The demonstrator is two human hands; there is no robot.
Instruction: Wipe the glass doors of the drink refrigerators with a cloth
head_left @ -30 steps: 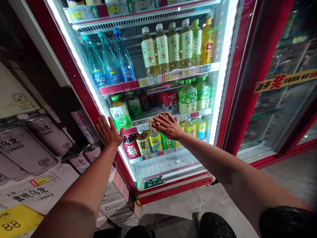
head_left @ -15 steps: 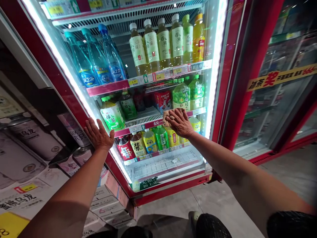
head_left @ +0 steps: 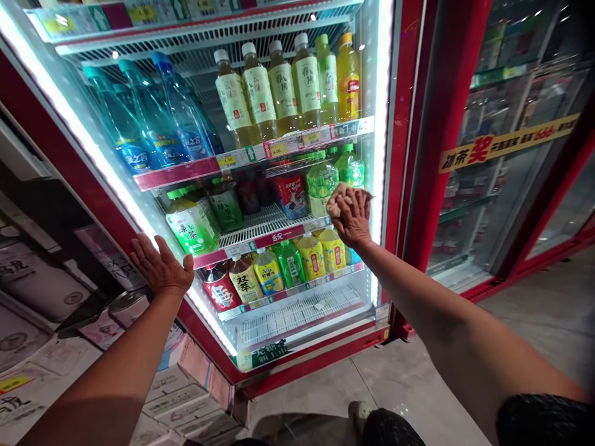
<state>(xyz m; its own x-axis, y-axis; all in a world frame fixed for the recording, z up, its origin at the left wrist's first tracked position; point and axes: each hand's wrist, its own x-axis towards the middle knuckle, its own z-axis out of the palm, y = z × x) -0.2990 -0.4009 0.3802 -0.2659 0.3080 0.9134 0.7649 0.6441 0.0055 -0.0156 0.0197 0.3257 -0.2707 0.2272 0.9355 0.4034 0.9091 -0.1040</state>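
My right hand (head_left: 352, 217) presses a crumpled beige cloth (head_left: 335, 199) against the glass door (head_left: 297, 303) of a lit drinks fridge, close to the door's right side. Behind the cloth stand green-capped bottles (head_left: 320, 179), partly covered by it. My left hand (head_left: 162, 265) rests flat on the fridge's red left frame (head_left: 100, 186), fingers spread and holding nothing. Just right of that hand, behind the glass, is a bottle with a green-and-white label (head_left: 190, 226).
Stacked boxes (head_left: 176, 396) and large tins (head_left: 37, 279) crowd the left side of the fridge. A second red fridge (head_left: 458, 124) stands at the right. Grey floor tiles (head_left: 325, 396) and a light shoe (head_left: 360, 412) show below.
My right hand has slid the cloth to the right across the glass, from near the red box to the right-hand green-capped bottles. My left hand stays on the frame. The view has shifted slightly.
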